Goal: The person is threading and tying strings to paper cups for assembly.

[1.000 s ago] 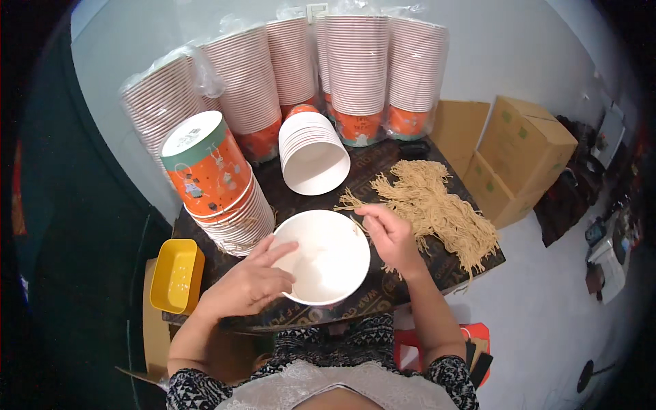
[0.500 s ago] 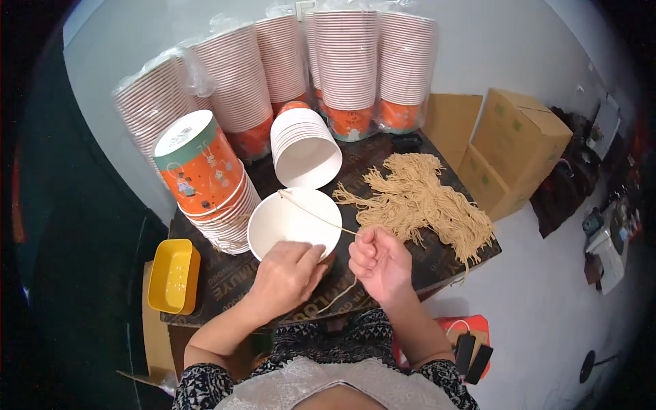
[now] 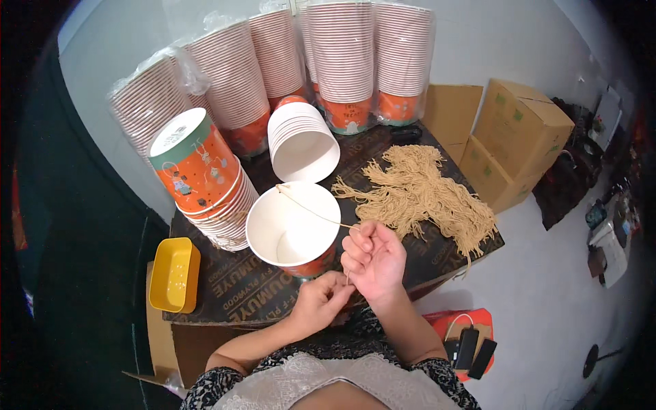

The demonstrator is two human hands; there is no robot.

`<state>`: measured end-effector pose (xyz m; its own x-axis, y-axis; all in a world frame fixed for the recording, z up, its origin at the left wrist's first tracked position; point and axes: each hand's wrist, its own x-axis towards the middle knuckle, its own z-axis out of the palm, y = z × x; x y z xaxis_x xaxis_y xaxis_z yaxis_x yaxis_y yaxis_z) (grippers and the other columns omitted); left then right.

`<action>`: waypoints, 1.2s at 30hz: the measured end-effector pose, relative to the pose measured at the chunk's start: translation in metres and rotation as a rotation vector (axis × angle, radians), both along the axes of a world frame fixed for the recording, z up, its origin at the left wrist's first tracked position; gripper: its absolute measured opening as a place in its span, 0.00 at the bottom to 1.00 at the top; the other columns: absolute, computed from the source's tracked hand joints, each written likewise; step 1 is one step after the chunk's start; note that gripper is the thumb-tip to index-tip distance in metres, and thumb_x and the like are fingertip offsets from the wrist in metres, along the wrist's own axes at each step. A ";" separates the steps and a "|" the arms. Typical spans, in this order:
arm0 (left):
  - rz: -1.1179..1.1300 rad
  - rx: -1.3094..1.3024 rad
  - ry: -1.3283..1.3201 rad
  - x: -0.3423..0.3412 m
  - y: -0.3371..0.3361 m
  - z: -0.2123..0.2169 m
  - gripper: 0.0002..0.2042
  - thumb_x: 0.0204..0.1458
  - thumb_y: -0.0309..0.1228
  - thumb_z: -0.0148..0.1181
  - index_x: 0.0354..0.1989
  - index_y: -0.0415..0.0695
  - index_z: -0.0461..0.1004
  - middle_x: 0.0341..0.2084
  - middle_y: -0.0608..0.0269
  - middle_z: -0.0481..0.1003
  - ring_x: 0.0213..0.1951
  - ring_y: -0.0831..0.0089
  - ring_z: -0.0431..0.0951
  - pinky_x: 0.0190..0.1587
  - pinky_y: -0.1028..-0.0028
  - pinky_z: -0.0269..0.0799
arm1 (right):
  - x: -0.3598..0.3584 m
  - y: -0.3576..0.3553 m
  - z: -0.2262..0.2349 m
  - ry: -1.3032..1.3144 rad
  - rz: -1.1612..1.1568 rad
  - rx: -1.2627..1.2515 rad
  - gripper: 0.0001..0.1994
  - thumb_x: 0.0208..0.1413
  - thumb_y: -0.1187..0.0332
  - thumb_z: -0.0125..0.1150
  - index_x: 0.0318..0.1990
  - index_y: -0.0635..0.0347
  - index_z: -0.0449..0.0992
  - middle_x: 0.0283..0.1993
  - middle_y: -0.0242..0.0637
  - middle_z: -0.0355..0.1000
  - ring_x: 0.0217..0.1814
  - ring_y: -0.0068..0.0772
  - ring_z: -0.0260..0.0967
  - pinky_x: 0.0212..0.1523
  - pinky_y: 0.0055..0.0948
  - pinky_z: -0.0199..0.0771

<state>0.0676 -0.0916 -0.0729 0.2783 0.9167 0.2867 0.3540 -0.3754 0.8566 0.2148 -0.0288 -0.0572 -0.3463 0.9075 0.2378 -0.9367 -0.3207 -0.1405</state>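
Observation:
A white-lined paper bucket (image 3: pixel 290 222) with an orange printed outside stands open toward me at the table's middle. A tan cord (image 3: pixel 311 210) runs from its far rim across the opening to my right hand (image 3: pixel 372 263), whose fingers are curled shut on it. Just in front of the bucket, my left hand (image 3: pixel 320 304) pinches the cord's lower end close below the right hand. To the right lies a loose heap of tan cords (image 3: pixel 427 195). Behind the bucket, several nested white paper buckets (image 3: pixel 304 147) lie tilted with their opening facing me.
An upturned stack of orange printed buckets (image 3: pixel 198 167) leans at left, beside a yellow plastic tray (image 3: pixel 174 277). Tall plastic-wrapped bucket stacks (image 3: pixel 342 58) line the wall. Cardboard boxes (image 3: pixel 519 137) stand right of the dark plywood table (image 3: pixel 253 294). A red stool (image 3: pixel 471 321) holds dark devices.
My left hand has left the bucket's near rim, moving down and right to pinch the cord's loose end. The right hand stays nearly in place, still gripping the cord.

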 end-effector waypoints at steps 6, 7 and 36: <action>0.036 0.078 0.083 -0.027 -0.006 -0.001 0.03 0.54 0.22 0.62 0.34 0.34 0.78 0.29 0.56 0.76 0.31 0.67 0.77 0.35 0.73 0.72 | 0.009 0.009 -0.002 -0.159 -0.102 -0.113 0.12 0.67 0.66 0.40 0.30 0.56 0.66 0.23 0.25 0.54 0.20 0.18 0.47 0.19 0.21 0.46; 0.049 0.072 0.080 -0.033 -0.009 0.000 0.03 0.54 0.22 0.63 0.34 0.34 0.78 0.29 0.55 0.76 0.31 0.67 0.78 0.35 0.73 0.72 | 0.011 0.010 -0.005 -0.159 -0.100 -0.115 0.12 0.67 0.66 0.40 0.30 0.56 0.66 0.23 0.25 0.54 0.20 0.18 0.47 0.19 0.21 0.46; 0.074 0.152 0.332 -0.057 -0.012 0.074 0.02 0.52 0.22 0.61 0.32 0.37 0.78 0.23 0.50 0.77 0.25 0.53 0.79 0.29 0.65 0.74 | -0.010 -0.054 -0.015 -1.366 -0.635 0.672 0.03 0.53 0.78 0.65 0.34 0.64 0.77 0.27 0.42 0.75 0.24 0.33 0.75 0.25 0.28 0.71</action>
<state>0.0106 -0.1034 0.0013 0.3139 0.8918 0.3259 0.6342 -0.4524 0.6271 0.2046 -0.0829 -0.0718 -0.2535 0.8440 0.4726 0.0399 0.4972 -0.8667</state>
